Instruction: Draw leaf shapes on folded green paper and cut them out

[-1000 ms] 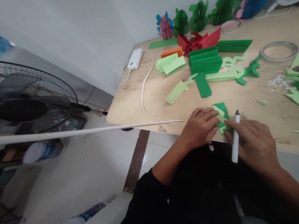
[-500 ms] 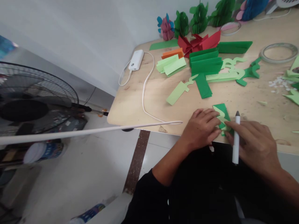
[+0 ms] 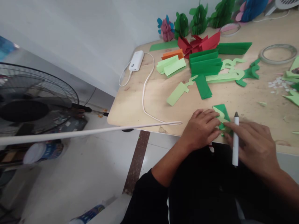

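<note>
My left hand (image 3: 201,128) rests at the table's front edge, its bent fingers pressing the left side of a dark green paper piece (image 3: 225,112). On that piece lies a light green wavy paper cutout (image 3: 219,112), partly hidden by my fingers. My right hand (image 3: 255,144) holds a white pen (image 3: 235,144) with a dark tip pointing away from me. Its fingertips also touch the right side of the two papers.
On the wooden table (image 3: 130,105) lie folded dark green strips (image 3: 206,62), light green strips (image 3: 174,66), red paper (image 3: 198,43) and tape rolls (image 3: 277,61). A white cable (image 3: 144,96) runs from a white box (image 3: 136,60). A fan (image 3: 30,102) stands left.
My right fingertips and the pen's tip have shifted very slightly to the left. The papers and my left hand look nearly the same.
</note>
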`<state>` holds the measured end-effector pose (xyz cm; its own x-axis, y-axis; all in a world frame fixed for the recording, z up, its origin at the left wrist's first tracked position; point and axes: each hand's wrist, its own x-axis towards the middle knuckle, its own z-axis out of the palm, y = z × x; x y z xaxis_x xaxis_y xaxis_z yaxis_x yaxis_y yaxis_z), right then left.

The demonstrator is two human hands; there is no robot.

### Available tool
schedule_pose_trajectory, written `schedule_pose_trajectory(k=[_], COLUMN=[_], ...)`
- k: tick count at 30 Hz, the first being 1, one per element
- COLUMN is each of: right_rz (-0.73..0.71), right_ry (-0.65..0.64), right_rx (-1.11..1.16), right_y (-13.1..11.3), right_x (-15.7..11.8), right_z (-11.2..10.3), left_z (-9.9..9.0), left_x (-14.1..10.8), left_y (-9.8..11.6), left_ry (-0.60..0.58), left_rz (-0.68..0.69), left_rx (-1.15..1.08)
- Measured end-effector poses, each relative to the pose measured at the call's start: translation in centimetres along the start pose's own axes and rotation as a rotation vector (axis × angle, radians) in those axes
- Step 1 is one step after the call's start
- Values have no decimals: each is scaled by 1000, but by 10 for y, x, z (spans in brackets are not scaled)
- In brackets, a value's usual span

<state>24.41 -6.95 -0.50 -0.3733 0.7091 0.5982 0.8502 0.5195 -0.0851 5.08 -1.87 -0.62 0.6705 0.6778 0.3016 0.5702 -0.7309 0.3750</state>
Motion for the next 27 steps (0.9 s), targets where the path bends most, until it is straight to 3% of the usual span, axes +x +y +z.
schedule_pose_trajectory(k=[6, 27], right_rz=[-22, -39], right_ry=[-1, -6], right_rx=[-29, 9], right_y=[-1, 3], right_x=[1, -6], right_z=[0, 4], left_z=[1, 1], left_x=[0, -7], left_y=[0, -1], left_ry=[-15, 105], left_rz=[3, 35], left_rx=[16, 33])
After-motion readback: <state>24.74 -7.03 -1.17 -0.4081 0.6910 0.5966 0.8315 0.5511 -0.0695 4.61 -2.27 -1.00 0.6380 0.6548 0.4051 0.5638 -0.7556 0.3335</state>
